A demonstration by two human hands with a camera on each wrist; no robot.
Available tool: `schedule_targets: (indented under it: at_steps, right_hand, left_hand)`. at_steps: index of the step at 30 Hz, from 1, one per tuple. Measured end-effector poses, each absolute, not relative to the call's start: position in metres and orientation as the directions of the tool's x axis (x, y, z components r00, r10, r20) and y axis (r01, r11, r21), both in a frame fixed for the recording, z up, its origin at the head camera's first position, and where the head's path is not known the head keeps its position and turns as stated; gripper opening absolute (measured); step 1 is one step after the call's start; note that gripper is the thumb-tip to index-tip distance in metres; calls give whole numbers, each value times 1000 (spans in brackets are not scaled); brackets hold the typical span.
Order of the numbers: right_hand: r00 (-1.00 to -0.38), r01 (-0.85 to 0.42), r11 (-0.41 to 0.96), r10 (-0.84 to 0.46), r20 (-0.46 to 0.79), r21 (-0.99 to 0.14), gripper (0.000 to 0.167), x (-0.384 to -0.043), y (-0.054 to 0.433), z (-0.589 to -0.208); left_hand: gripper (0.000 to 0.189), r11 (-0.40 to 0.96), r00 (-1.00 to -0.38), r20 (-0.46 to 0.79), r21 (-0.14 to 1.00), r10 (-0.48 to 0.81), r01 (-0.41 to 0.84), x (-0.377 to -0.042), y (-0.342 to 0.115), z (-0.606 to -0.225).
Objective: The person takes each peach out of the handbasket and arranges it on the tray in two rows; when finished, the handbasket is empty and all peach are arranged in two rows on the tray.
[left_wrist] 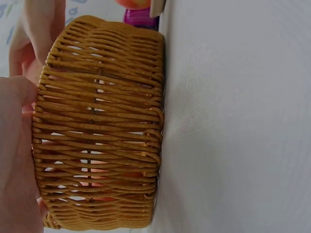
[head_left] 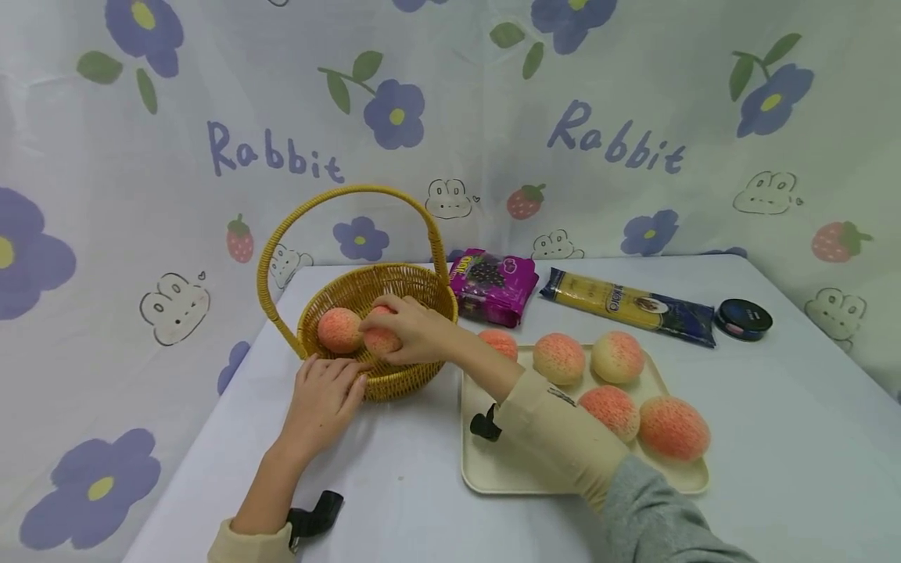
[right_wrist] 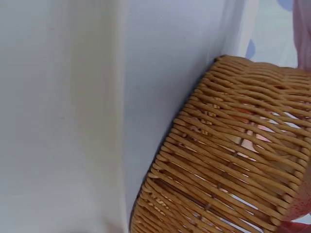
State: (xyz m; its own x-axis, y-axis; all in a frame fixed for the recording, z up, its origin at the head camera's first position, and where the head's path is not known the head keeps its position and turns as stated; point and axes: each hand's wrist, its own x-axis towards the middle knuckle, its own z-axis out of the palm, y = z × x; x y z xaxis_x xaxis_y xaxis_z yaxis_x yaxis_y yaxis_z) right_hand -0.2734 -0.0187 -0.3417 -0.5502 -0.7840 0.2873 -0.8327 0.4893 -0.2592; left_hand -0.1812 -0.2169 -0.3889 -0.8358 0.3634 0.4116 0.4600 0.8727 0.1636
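Note:
A woven yellow-brown basket [head_left: 404, 381] with a tall arched handle stands on the table's left side. My left hand [head_left: 325, 400] holds its near rim, fingers bent over the edge. Inside the basket my right hand [head_left: 421, 332] grips a pink-and-yellow peach [head_left: 381, 341]. Another peach [head_left: 339, 330] lies just left of it in the basket. Both wrist views look at the basket's outer wall [left_wrist: 97, 121], [right_wrist: 228, 160], and pink shows through gaps in the weave. Several more peaches [head_left: 675, 428] lie on a cream tray [head_left: 521, 473] to the right, partly covered by my right forearm.
Behind the tray lie a purple packet [head_left: 493, 285], a long yellow-and-blue pasta packet [head_left: 626, 303] and a round black tin [head_left: 743, 319]. A patterned cloth [head_left: 450, 117] hangs along the table's back edge. The basket handle [head_left: 352, 188] arches above my right hand.

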Motion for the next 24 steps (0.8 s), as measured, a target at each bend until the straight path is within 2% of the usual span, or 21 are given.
schedule_targets:
  at_steps: [9,17,24]
  right_hand:
    - [-534,-845,474,-778,331,-248,49,-257,-8,-331]
    - [-489,-872,436,-765,419,-223,44,-248,5,-331]
    - [-503,-864,439,-756,418,-246,47,-235,22,-327]
  left_hand:
    - [27,866,-820,439,160,368,474,-182,-217,-391]
    - [28,865,-821,435,163,369,475,-183,-217,-391]
    - [29,867,-826,429,167,365,469,-183,-218,-391]
